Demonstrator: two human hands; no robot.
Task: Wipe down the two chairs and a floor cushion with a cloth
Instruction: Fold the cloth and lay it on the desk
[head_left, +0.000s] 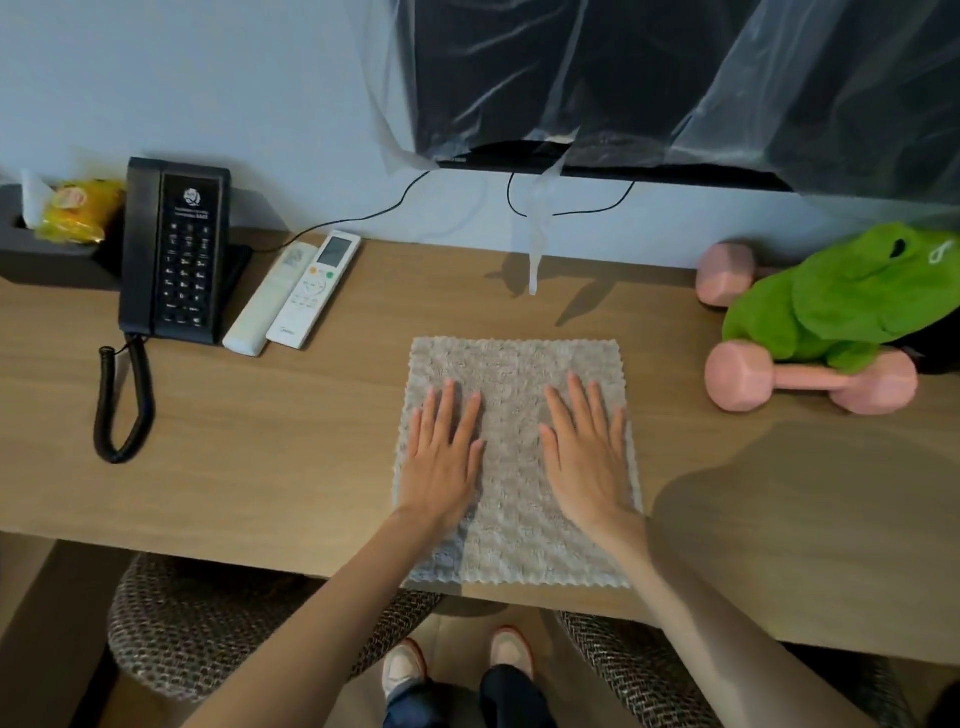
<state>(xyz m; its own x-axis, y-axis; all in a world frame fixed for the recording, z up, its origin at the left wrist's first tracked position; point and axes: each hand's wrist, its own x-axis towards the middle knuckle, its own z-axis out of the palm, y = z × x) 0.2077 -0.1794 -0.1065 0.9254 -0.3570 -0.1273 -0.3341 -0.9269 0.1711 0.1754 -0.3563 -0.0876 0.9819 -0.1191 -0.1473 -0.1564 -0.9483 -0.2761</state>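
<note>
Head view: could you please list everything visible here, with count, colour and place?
cloth: one, grey-beige, flat at the desk's front edge
desk: one, light wood, across the view
telephone: one, black, desk left
remotes: two, white, beside the telephone
yellow packet: one, in a black holder, far left
dumbbells: two, pink, desk right
green fabric: one, draped over the dumbbells
screen: one, black, plastic-covered, above the desk
woven seats: two, brown, under the desk
shoes: two, white, on the floor
left hand: flat on cloth
right hand: flat on cloth
</note>
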